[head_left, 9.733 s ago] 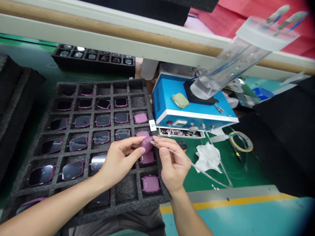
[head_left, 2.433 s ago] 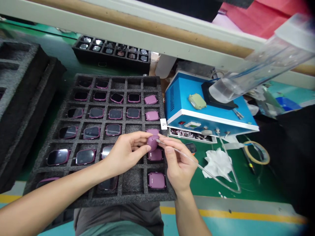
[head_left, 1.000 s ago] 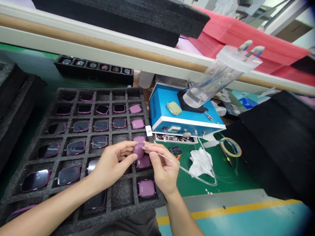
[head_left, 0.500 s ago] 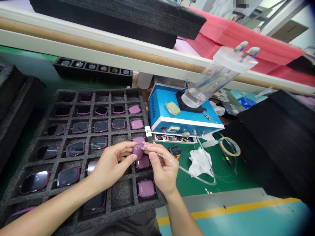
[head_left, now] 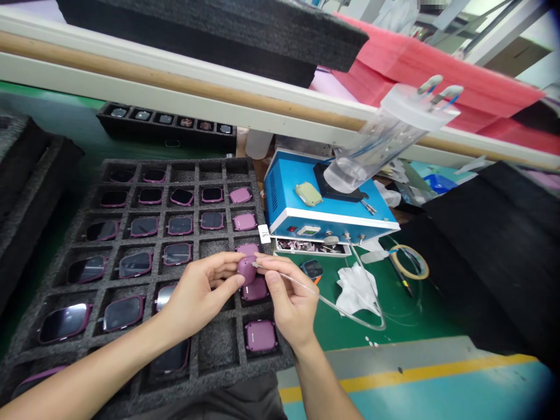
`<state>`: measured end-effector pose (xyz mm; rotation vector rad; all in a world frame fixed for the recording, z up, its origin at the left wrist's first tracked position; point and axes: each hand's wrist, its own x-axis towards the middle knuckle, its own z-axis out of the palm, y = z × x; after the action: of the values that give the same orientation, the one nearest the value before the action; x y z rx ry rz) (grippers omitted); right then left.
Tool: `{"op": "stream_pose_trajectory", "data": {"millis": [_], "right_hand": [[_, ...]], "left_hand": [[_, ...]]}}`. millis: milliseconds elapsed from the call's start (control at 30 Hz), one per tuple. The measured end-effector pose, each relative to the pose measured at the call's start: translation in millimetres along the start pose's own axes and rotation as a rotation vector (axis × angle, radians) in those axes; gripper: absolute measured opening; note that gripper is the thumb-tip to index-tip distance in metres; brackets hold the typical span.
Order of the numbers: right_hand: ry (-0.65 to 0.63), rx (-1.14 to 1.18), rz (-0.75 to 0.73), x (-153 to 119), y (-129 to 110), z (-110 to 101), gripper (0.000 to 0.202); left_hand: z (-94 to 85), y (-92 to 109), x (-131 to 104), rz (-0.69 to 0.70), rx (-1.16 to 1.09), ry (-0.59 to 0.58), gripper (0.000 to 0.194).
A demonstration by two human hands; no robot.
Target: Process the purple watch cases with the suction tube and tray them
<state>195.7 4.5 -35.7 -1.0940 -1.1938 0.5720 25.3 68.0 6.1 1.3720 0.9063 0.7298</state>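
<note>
Pinched between the fingers of my left hand (head_left: pixel 205 289) is a purple smartwatch case (head_left: pixel 247 271), held up over the foam tray (head_left: pixel 219 350). My right hand (head_left: pixel 291 300) grips a thin clear tube (head_left: pixel 332 304) whose small metal tip meets the right side of the case. Whether the tip presses in or only touches, I cannot tell. From the hand, the tube loops right and up to the front of a blue machine (head_left: pixel 280 192). Below the held case lies another purple case (head_left: pixel 255 290), and one more purple case (head_left: pixel 261 335) sits in the tray's right column.
Dark-screened purple watches (head_left: pixel 131 264) fill several tray compartments. A pale green case (head_left: pixel 308 193) and a clear cylinder (head_left: pixel 371 146) stand on the machine. Right of it are a white tissue (head_left: pixel 356 286), a tape roll (head_left: pixel 409 261) and black foam (head_left: pixel 503 251). A shelf edge (head_left: pixel 175 87) crosses above.
The whole view has shifted very slightly. Both hands keep the same hold, with the tube tip still at the purple case.
</note>
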Motion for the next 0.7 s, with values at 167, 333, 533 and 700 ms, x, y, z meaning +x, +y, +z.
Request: {"op": "stream_pose_trajectory", "data": {"millis": [167, 333, 533, 700], "right_hand": [[-0.001, -0.005, -0.008, 0.4, -0.5, 1.0, 0.019], [0.0, -0.007, -0.005, 1.0, -0.4, 0.8, 0.019], [0.001, -0.005, 0.003, 1.0, -1.1, 1.6, 0.018], [0.005, -0.006, 0.002, 0.5, -0.4, 1.2, 0.017]], "left_hand": [[0.0, 0.2, 0.6, -0.002, 0.008, 0.0, 0.028], [-0.1, 1.1, 0.1, -0.011, 0.015, 0.004, 0.03], [-0.4, -0.2, -0.2, -0.011, 0.012, 0.003, 0.031], [-0.6, 0.1, 0.4, -0.01, 0.013, 0.002, 0.03]]}}
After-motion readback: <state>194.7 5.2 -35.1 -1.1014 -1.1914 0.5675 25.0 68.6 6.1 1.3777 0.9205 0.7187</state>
